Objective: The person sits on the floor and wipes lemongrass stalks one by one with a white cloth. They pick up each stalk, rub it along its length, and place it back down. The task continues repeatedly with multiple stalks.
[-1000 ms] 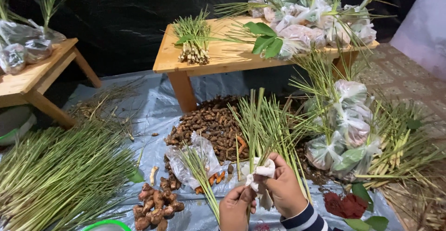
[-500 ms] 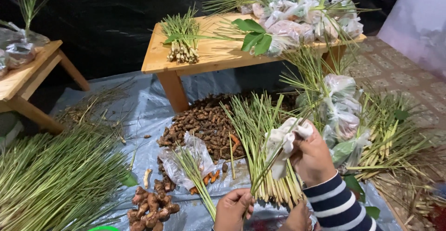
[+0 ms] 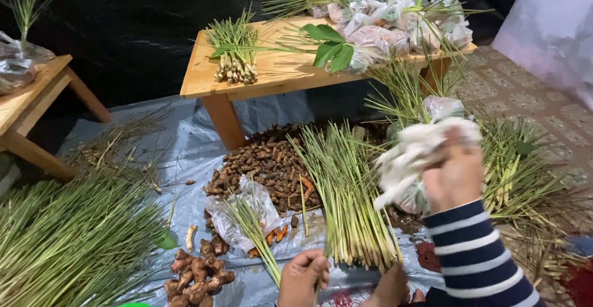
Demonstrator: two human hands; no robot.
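My right hand (image 3: pixel 456 174), in a navy and white striped sleeve, is raised at the right and grips a crumpled bunch of white plastic bags (image 3: pixel 411 152). My left hand (image 3: pixel 301 277) is low at the bottom centre, its fingers closed around the base of a thin lemongrass stalk (image 3: pixel 256 233) that lies across a clear plastic bag (image 3: pixel 244 211). Between the hands a bundle of lemongrass (image 3: pixel 349 196) lies on the blue-grey tarp (image 3: pixel 185 152). A rounded patch of skin (image 3: pixel 390 287) beside the bundle's base may be a knee or foot.
A heap of brown turmeric roots (image 3: pixel 265 162) lies behind the bundle, with ginger-like roots (image 3: pixel 194 276) at the front left. A big lemongrass pile (image 3: pixel 68 239) fills the left. A wooden bench (image 3: pixel 278 72) holds trimmed stalks, leaves and filled bags. A second bench (image 3: pixel 31 109) stands far left.
My right hand has lifted the white plastic bags up and to the right, away from my left hand. My left hand stayed low at the stalk. The view moved closer and to the right.
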